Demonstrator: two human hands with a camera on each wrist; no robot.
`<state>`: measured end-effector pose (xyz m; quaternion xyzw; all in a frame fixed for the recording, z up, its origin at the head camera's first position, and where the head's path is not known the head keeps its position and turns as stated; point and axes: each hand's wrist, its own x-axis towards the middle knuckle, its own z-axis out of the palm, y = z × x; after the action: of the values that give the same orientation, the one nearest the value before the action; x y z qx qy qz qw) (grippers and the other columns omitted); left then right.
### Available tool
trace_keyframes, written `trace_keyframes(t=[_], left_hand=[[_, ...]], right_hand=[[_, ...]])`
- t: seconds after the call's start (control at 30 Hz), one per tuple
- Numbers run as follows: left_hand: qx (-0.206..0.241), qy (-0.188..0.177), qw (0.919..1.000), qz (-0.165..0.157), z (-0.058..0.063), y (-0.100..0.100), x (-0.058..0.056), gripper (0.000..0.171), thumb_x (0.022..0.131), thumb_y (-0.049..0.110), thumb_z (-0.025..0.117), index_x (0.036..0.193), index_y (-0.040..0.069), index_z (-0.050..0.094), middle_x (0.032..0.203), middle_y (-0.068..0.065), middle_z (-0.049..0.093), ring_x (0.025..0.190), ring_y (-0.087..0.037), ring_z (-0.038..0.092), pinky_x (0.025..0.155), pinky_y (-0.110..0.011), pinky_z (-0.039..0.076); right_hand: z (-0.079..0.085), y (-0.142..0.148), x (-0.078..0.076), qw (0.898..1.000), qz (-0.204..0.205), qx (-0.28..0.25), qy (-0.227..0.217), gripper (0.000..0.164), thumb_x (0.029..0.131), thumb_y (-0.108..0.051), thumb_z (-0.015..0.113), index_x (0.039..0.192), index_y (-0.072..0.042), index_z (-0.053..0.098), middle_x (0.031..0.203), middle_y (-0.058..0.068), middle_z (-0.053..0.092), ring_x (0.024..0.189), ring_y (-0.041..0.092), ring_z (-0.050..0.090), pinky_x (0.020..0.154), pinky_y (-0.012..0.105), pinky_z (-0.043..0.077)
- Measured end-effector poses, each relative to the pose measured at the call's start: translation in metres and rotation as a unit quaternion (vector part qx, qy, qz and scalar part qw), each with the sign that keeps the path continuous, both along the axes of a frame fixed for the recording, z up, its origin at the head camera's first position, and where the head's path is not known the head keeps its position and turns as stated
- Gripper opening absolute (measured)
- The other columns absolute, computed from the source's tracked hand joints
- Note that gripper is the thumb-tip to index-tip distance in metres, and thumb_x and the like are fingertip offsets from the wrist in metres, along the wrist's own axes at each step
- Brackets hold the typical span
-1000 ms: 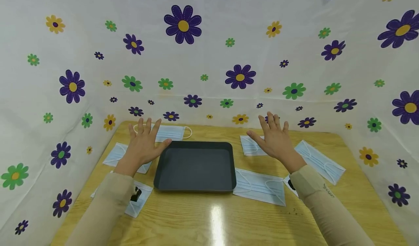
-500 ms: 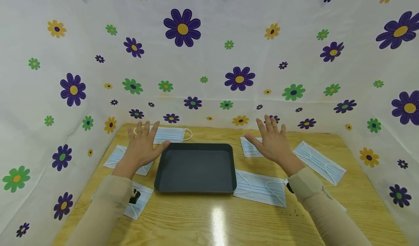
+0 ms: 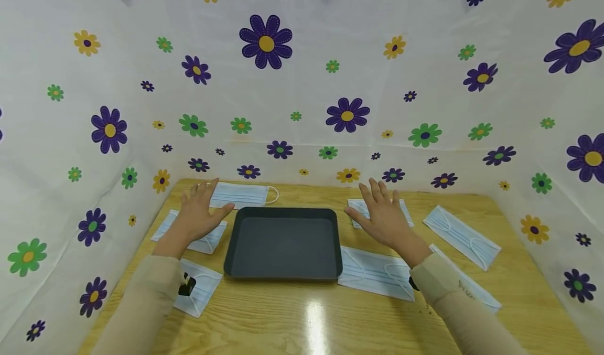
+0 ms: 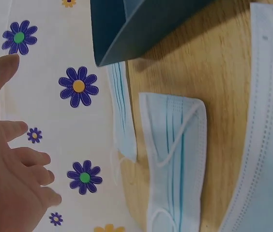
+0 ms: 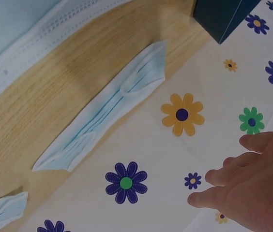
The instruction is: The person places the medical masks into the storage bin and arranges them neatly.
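Note:
My left hand [image 3: 195, 216] hovers left of the dark grey tray [image 3: 283, 279], fingers spread and holding nothing. Under it lies a pale blue face mask [image 3: 207, 241], partly hidden by the hand; the left wrist view shows a mask [image 4: 175, 145] with its ear loops lying on top. My right hand [image 3: 384, 216] is held over the right side, fingers extended, overlapping a small face mask [image 3: 405, 213] at the back. Below and left of that hand, a larger mask [image 3: 373, 272] lies against the tray's right side. The right wrist view has a mask [image 5: 102, 108] stretched along the table.
More masks lie around: one at the back left [image 3: 240, 195], one at the front left [image 3: 203, 289], and two on the right, an outer mask [image 3: 462, 237] and a mask [image 3: 472, 281] partly under the sleeve. White flower-print cloth [image 3: 302, 82] rises around the wooden table [image 3: 264, 318].
Both hands have drifted slightly down and to the left, still spread. More of the small back-right mask and of the mask beside the right sleeve shows. The tray and masks stay put.

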<state>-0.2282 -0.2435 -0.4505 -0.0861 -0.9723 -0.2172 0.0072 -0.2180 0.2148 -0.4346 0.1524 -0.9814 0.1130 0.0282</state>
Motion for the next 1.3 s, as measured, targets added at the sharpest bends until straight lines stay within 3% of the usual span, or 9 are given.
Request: trace_keyframes(t=[0.13, 0.33, 0.57, 0.7, 0.8, 0.93, 1.2, 1.3], left_hand=[[0.035, -0.016, 0.9992, 0.006, -0.003, -0.008, -0.002, 0.093, 0.095, 0.068, 0.044, 0.161, 0.01, 0.012, 0.162, -0.028, 0.015, 0.147, -0.054, 0.01, 0.114, -0.071, 0.01], [0.095, -0.048, 0.9927, 0.057, -0.01, -0.018, -0.005, 0.09, 0.095, 0.072, 0.038, 0.162, 0.018, 0.011, 0.155, -0.031, 0.031, 0.138, -0.055, 0.034, 0.107, -0.071, 0.03], [0.188, -0.022, 0.9736, 0.128, -0.023, -0.035, -0.01, 0.067, 0.102, 0.052, 0.045, 0.154, 0.01, 0.037, 0.137, -0.024, 0.058, 0.126, -0.043, 0.055, 0.099, -0.056, 0.047], [0.239, -0.008, 0.9551, 0.175, -0.026, -0.044, -0.015, 0.053, 0.102, 0.036, 0.051, 0.144, 0.003, 0.051, 0.123, -0.025, 0.066, 0.111, -0.04, 0.066, 0.079, -0.031, 0.056], [0.295, -0.029, 0.9325, 0.207, -0.027, -0.048, -0.02, 0.05, 0.103, 0.03, 0.051, 0.143, 0.0, 0.052, 0.123, -0.026, 0.066, 0.108, -0.035, 0.068, 0.075, -0.02, 0.056], [0.358, -0.069, 0.8982, 0.245, -0.03, -0.051, -0.028, 0.053, 0.104, 0.031, 0.048, 0.148, 0.002, 0.046, 0.133, -0.024, 0.061, 0.113, -0.026, 0.066, 0.089, -0.025, 0.055], [0.418, -0.1, 0.8535, 0.294, -0.041, -0.055, -0.039, 0.053, 0.104, 0.028, 0.046, 0.147, -0.002, 0.045, 0.136, -0.024, 0.057, 0.098, -0.01, 0.068, 0.094, -0.03, 0.054], [0.427, -0.113, 0.8387, 0.319, -0.044, -0.056, -0.043, 0.054, 0.104, 0.03, 0.045, 0.149, 0.0, 0.042, 0.137, -0.02, 0.056, 0.103, -0.013, 0.067, 0.096, -0.03, 0.053]], right_hand=[[-0.005, -0.007, 0.004, 1.0, 0.015, -0.009, 0.007, 0.087, 0.098, -0.067, 0.038, 0.158, -0.005, 0.023, 0.164, 0.024, 0.015, 0.15, 0.047, 0.013, 0.113, 0.073, 0.01], [-0.013, -0.018, 0.01, 0.999, 0.034, -0.019, 0.004, 0.086, 0.099, -0.065, 0.04, 0.158, -0.005, 0.023, 0.164, 0.022, 0.014, 0.151, 0.045, 0.012, 0.114, 0.071, 0.01], [-0.026, -0.024, 0.015, 0.999, 0.052, -0.002, -0.013, 0.087, 0.099, -0.067, 0.036, 0.159, -0.006, 0.021, 0.165, 0.021, 0.012, 0.151, 0.044, 0.013, 0.115, 0.07, 0.012], [-0.033, -0.028, 0.017, 0.998, 0.054, 0.005, -0.021, 0.087, 0.099, -0.068, 0.034, 0.159, -0.006, 0.02, 0.164, 0.021, 0.013, 0.151, 0.044, 0.013, 0.116, 0.068, 0.012], [-0.035, -0.031, 0.018, 0.998, 0.057, 0.002, -0.017, 0.086, 0.099, -0.067, 0.036, 0.158, -0.005, 0.023, 0.163, 0.023, 0.018, 0.15, 0.044, 0.016, 0.116, 0.068, 0.014], [-0.038, -0.032, 0.02, 0.998, 0.057, 0.004, -0.008, 0.086, 0.099, -0.066, 0.039, 0.157, -0.003, 0.027, 0.161, 0.025, 0.022, 0.149, 0.045, 0.019, 0.115, 0.069, 0.016], [-0.046, -0.032, 0.022, 0.998, 0.058, 0.005, -0.015, 0.086, 0.099, -0.065, 0.04, 0.156, -0.002, 0.027, 0.162, 0.023, 0.021, 0.149, 0.045, 0.02, 0.115, 0.068, 0.017], [-0.048, -0.032, 0.022, 0.998, 0.062, 0.009, -0.015, 0.086, 0.099, -0.065, 0.039, 0.156, -0.001, 0.028, 0.163, 0.021, 0.02, 0.148, 0.045, 0.021, 0.115, 0.068, 0.019]])
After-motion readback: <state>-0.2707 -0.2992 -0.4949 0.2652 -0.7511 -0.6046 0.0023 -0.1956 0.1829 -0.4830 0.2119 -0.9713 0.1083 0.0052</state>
